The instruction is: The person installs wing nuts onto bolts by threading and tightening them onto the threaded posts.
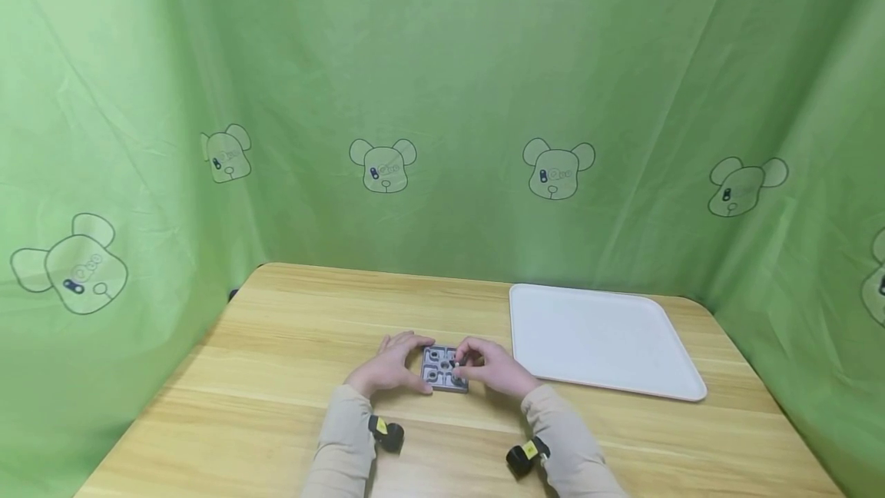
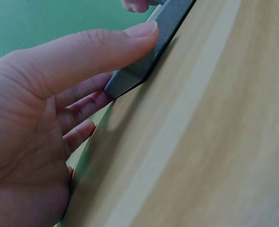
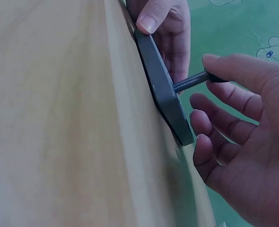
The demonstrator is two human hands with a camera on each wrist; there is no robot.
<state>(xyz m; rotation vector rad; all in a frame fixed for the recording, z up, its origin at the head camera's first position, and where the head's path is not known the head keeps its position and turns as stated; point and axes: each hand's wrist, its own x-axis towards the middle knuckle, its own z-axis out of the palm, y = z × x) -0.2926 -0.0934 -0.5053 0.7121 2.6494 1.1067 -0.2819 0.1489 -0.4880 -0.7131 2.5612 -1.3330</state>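
A small grey square plate (image 1: 442,376) with several round recesses lies flat on the wooden table. My left hand (image 1: 389,367) grips its left side, the thumb on the near edge and the fingers at the far edge. In the right wrist view, my right hand (image 3: 246,127) pinches the dark head of a threaded bolt (image 3: 191,82) between thumb and index finger. The bolt stands out from the plate's upper face, its lower end at the plate; how deep it sits is hidden. The other right fingers are loosely curled beside it.
A white rectangular tray (image 1: 608,340) lies on the table to the right of my right hand. Wooden tabletop (image 1: 276,375) extends around the plate. Green curtains (image 1: 470,237) with bear-head prints hang behind the table and on both sides.
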